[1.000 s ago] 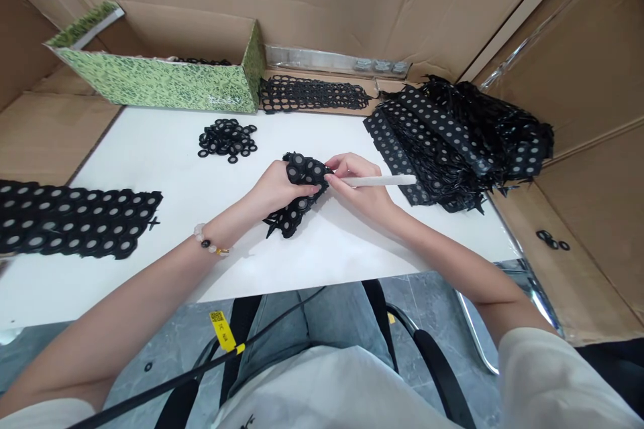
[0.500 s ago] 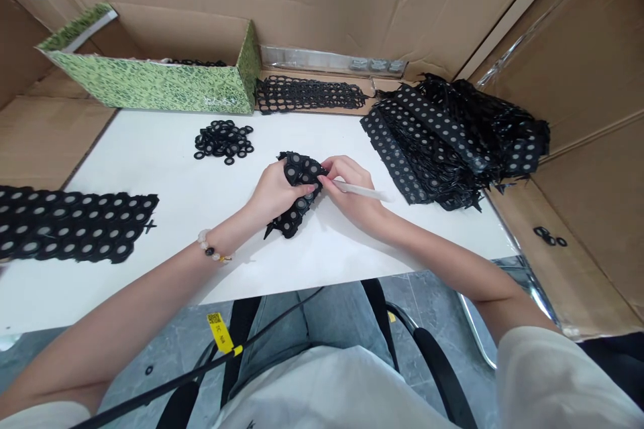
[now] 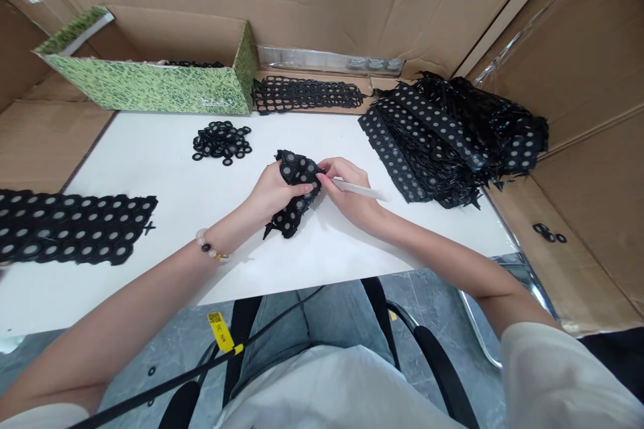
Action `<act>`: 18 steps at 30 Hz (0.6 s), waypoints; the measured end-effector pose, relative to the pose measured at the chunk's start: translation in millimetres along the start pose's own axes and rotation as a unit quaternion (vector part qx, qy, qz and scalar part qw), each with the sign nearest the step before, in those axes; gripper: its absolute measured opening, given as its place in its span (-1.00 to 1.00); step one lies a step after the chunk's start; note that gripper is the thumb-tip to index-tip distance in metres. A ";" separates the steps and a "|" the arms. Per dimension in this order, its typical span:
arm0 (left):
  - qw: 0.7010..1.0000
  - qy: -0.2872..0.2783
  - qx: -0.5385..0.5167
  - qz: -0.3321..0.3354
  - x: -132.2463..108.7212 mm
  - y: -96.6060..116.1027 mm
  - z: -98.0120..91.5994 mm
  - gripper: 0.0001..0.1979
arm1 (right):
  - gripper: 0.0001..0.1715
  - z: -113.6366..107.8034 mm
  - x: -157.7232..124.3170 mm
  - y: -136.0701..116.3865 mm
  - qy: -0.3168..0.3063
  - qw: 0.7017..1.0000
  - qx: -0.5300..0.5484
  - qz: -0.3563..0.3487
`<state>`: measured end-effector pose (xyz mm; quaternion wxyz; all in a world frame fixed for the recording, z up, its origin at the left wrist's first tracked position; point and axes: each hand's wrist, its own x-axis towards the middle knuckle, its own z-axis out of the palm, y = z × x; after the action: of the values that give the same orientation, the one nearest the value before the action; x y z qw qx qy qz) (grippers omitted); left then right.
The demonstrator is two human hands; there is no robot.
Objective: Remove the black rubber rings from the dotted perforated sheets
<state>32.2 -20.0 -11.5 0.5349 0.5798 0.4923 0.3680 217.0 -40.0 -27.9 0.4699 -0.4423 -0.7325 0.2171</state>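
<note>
My left hand (image 3: 276, 191) grips a crumpled black rubber strip (image 3: 294, 214) set with grey discs, and the strip's lower end hangs below my fingers. My right hand (image 3: 349, 191) pinches a slim white stick (image 3: 359, 190), and its fingertips touch the strip's right side. The stick's tip is hidden by my fingers. Beyond my hands lies a small heap of black rubber rings (image 3: 221, 142). A tall stack of similar strips (image 3: 427, 147) is to the right of my right hand, and a flat dotted sheet (image 3: 65, 228) lies to the left.
A green patterned box (image 3: 145, 84) stands at the back left of the white board (image 3: 166, 167), next to a punched black rubber web (image 3: 306, 94). Cardboard walls surround the board, with a few loose rings (image 3: 548, 233) on the right flap.
The white stick has swung from nearly level to slanting down at its right end and looks shorter. The strip has shifted slightly in my hands, and the whole view has drifted a little.
</note>
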 end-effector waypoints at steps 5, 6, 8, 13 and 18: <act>1.000 0.005 -0.012 -0.014 3.5 2.6 -3.5 -0.50 | -0.65 -5.1 3.5 -2.0 0.006 0.991 0.119 0.057; 1.000 0.014 0.004 -0.005 3.9 3.2 -4.2 -0.50 | -0.62 -6.5 4.4 -2.0 0.008 0.986 0.151 0.076; 0.999 0.028 0.036 0.013 4.1 4.2 -5.4 -0.50 | -0.58 -8.5 5.6 -2.3 0.011 0.975 0.195 0.106; 0.997 0.033 0.057 0.027 3.1 5.9 -5.8 -0.50 | -0.58 -9.5 4.4 -5.9 0.008 0.974 0.200 0.110; 0.998 0.035 0.053 0.027 2.9 4.7 -5.0 -0.49 | -0.55 -10.1 4.0 -7.4 0.028 0.972 0.205 0.114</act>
<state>29.0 -15.6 -6.5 0.4754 0.6071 0.5140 0.3759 221.9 -41.4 -15.9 0.5430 -0.4232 -0.6037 0.4021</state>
